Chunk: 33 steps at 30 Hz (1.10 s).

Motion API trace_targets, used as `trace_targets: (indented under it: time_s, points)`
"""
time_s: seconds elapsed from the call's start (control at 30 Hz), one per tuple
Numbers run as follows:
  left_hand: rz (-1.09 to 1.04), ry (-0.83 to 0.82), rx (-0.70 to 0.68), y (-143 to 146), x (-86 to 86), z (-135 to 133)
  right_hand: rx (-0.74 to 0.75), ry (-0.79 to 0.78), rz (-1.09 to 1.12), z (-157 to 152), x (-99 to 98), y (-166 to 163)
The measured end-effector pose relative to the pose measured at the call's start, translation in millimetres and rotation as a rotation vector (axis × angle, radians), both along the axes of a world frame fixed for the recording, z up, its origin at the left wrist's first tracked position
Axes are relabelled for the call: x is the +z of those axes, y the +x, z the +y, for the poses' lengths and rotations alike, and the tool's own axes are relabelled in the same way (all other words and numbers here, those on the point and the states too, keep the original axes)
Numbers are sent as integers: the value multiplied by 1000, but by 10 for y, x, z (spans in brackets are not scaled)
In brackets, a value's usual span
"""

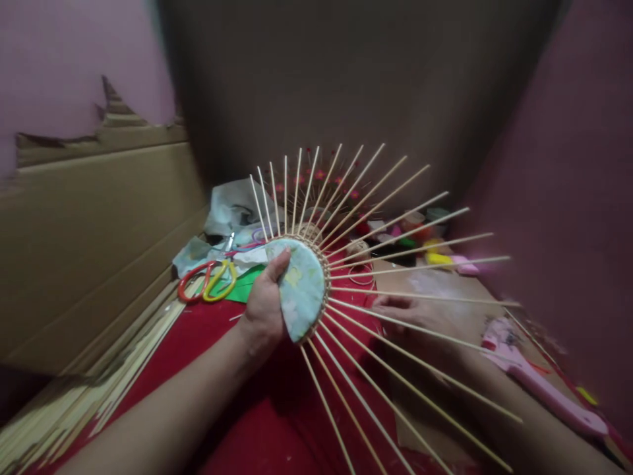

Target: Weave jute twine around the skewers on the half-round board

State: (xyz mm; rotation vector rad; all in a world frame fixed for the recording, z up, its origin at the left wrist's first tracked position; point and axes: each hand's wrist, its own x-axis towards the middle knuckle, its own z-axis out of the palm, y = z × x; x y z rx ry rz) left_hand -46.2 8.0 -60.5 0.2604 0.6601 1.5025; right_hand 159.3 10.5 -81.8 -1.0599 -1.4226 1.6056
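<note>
My left hand [262,307] grips the edge of a round disc covered in pale blue floral fabric [302,287], thumb on its face. Several thin wooden skewers [395,237] fan out from the disc's rim like sun rays. My right hand [420,315] lies behind the skewers on the right, fingers stretched out flat and pointing left, nearest the lower rays. It holds nothing that I can see.
Red-and-yellow scissors [208,280] lie on green paper and crumpled cloth [235,211] at left. A pink glue gun [539,379] rests at right. Small coloured pots [420,231] stand at the back. Cardboard sheets [89,231] and a bundle of sticks [74,402] line the left.
</note>
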Motion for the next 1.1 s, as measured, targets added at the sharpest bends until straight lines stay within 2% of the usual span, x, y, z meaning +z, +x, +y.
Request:
trace_targets:
  time_s: [0.07, 0.2, 0.5, 0.73, 0.9, 1.1]
  points:
    - [-20, 19, -3, -85, 23, 35, 23, -60, 2, 96, 11, 84]
    - [-25, 38, 41, -216, 57, 92, 23, -24, 13, 229, 57, 255]
    - [-16, 26, 113, -263, 14, 174, -8, 55, -59, 190, 55, 256]
    - [28, 55, 165, -347, -28, 238, 10, 76, -38, 291, 53, 383]
    - [50, 63, 206, -382, -29, 265, -12, 201, -172, 308, 125, 467]
    - [83, 98, 280, -397, 5, 288, -224, 460, -333, 231, 179, 415]
